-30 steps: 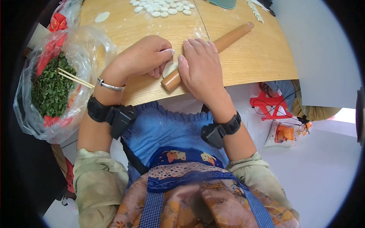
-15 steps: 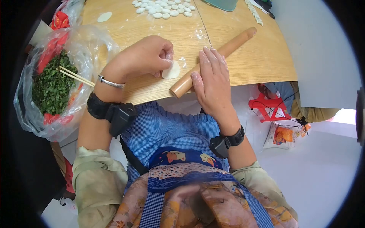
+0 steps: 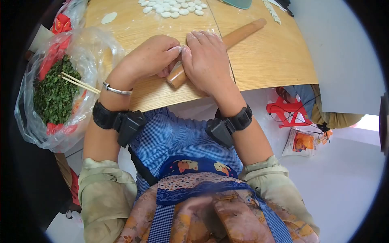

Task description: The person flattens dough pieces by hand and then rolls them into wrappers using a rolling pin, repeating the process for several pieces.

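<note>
- Right hand (image 3: 206, 60): laid flat, palm down, on the near half of the rolling pin (image 3: 243, 33). The fingers are stretched out and close together, pressing on the pin rather than wrapped around it.
- Left hand (image 3: 150, 56): curled, with floury fingertips drawn narrow against the left side of the pin, touching the right hand's fingertips. Whatever they pinch is hidden under the two hands, so it cannot be told whether they hold anything.
- Rolling pin: lies slantwise on the wooden table (image 3: 267, 60), its near end beside the left hand close to the table's near edge, its far end pointing far right.
- Finished work, as judged from the layout: a single flat wrapper (image 3: 108, 18) lies alone at the far left of the table.
- Work remaining, as judged: a cluster of small dough pieces (image 3: 172, 9) sits unflattened at the far edge, and a twisted dough rope (image 3: 271, 12) lies uncut at the far right. The rolling therefore appears to be at an early stage.
- Filling: a plastic bag of chopped greens (image 3: 54, 95) stands at the left, well apart from the pin, with chopsticks (image 3: 79, 83) resting in it.
- No filled or folded piece is visible anywhere on the table.
</note>
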Demonstrator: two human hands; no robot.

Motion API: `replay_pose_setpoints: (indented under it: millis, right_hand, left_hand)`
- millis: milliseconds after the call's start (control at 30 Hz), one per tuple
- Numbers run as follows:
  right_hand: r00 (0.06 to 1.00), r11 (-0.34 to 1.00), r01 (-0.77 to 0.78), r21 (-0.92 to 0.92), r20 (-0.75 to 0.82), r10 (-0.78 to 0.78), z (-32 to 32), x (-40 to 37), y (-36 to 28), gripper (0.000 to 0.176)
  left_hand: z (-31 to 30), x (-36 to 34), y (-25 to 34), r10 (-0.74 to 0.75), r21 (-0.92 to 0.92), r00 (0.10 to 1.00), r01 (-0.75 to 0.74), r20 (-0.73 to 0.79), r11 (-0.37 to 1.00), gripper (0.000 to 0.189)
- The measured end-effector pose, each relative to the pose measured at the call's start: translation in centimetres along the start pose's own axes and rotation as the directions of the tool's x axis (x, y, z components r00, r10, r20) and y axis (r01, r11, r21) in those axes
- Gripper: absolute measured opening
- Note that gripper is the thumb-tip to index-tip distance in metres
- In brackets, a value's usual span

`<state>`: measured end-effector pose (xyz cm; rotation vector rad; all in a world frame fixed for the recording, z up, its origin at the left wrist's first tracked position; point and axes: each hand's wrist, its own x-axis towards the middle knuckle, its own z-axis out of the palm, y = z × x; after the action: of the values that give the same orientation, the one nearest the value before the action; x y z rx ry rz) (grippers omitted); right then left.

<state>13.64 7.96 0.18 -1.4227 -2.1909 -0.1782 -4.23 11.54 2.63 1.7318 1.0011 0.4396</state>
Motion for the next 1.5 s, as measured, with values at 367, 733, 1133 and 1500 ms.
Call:
replay_pose_setpoints:
  millis: [367, 733, 1133, 1500]
  right_hand:
    - [0.999, 0.999, -0.028, -0.018, -0.032, 0.028, -3.0, -6.2, 0.9, 0.051]
    - [0.997, 0.997, 0.057, -0.045, -0.051, -0.059, -1.8, -3.3, 0.9, 0.046]
    - [0.999, 1.0, 0.013, 0.021, -0.048, -0.012, -0.1, -0.9, 0.8, 0.041]
    - [0.999, 0.999, -0.025, -0.046, 0.019, 0.026, -3.5, -6.0, 0.9, 0.049]
  left_hand:
    - [0.4, 0.3, -1.0, 0.216, 0.259, 0.976, -0.211, 0.007, 0.943, 0.013]
    - [0.3, -0.4, 0.5, 0.042, 0.076, 0.995, -0.035, -0.09, 0.996, 0.021]
    - [0.5, 0.2, -0.8, 0.155, 0.24, 0.982, -0.126, -0.106, 0.963, 0.024]
    - [0.1, -0.2, -0.4, 0.07, 0.116, 0.997, -0.071, 0.019, 0.991, 0.021]
